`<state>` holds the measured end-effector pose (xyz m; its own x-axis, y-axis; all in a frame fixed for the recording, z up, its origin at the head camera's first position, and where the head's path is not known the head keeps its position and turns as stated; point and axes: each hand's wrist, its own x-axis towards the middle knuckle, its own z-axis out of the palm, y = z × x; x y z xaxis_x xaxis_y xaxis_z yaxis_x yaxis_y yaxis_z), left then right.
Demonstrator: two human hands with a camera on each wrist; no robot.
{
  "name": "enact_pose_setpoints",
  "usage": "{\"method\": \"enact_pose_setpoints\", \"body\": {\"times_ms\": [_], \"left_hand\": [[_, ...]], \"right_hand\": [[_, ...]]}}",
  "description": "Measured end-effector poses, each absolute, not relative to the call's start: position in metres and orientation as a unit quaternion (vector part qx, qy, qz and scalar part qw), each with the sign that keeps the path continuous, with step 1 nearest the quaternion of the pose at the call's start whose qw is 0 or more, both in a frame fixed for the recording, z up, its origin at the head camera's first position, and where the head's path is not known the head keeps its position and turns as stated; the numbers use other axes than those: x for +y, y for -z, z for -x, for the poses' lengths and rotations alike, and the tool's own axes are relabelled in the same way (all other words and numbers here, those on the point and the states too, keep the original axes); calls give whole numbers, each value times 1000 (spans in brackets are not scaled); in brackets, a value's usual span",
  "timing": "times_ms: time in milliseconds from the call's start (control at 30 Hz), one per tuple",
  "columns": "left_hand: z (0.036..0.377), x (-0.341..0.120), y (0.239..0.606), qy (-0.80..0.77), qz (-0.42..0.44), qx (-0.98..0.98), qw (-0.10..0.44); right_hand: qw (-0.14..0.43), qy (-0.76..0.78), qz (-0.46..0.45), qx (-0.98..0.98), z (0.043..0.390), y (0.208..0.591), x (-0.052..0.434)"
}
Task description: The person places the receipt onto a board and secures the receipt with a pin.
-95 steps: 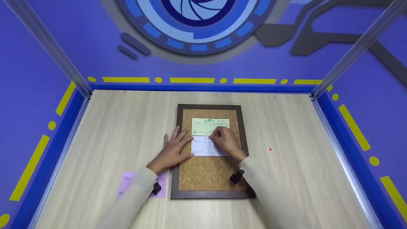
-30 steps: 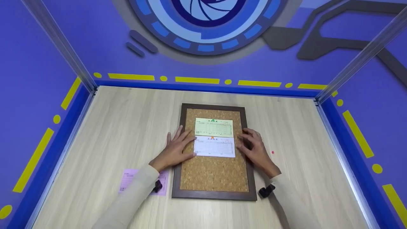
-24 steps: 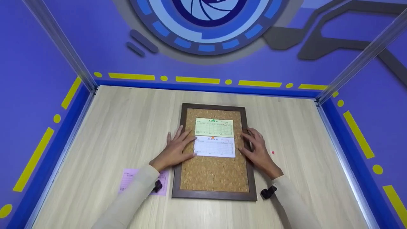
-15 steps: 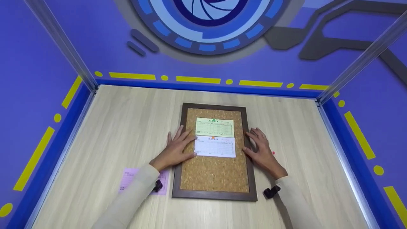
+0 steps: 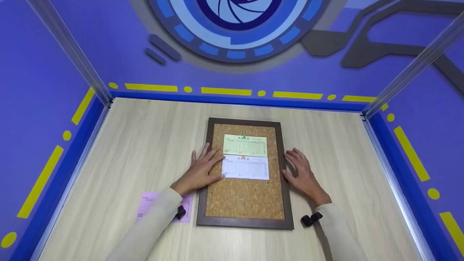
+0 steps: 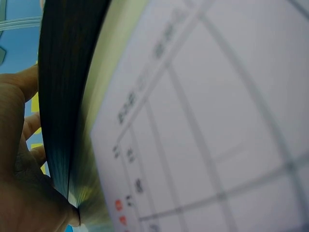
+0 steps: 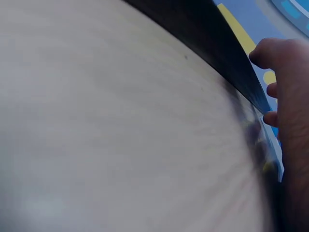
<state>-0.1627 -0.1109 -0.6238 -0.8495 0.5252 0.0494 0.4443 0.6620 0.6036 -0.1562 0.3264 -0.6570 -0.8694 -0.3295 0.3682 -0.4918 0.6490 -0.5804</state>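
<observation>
A cork board (image 5: 246, 195) in a dark brown frame (image 5: 201, 203) lies flat on the wooden table (image 5: 137, 145). Two printed slips sit on the cork, each with a small pin at its top edge. The upper one is a green slip (image 5: 245, 145), the lower a white slip (image 5: 245, 169). My left hand (image 5: 201, 169) lies flat across the frame's left side, fingertips on the cork at the white slip's left edge. My right hand (image 5: 302, 174) rests flat on the table just right of the frame, holding nothing. The right wrist view shows the right hand (image 7: 289, 96) beside the dark frame edge (image 7: 217, 53).
A pink slip (image 5: 146, 206) lies on the table at the front left, partly under my left forearm. The left wrist view is filled by a blurred printed slip (image 6: 217, 121) and a dark edge (image 6: 67, 96). Blue walls with metal posts (image 5: 69, 50) enclose the table on three sides.
My right hand has left the top of the white slip and slid right, off the board, onto the table beside the frame. The left hand has stayed in place.
</observation>
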Motion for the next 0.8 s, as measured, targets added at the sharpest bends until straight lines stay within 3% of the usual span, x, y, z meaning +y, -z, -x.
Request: {"method": "enact_pose_setpoints", "body": {"times_ms": [800], "left_hand": [[162,-110,624,-309,-262,912,72]], "right_hand": [[78,-338,-217,-912,155,657,325]]}}
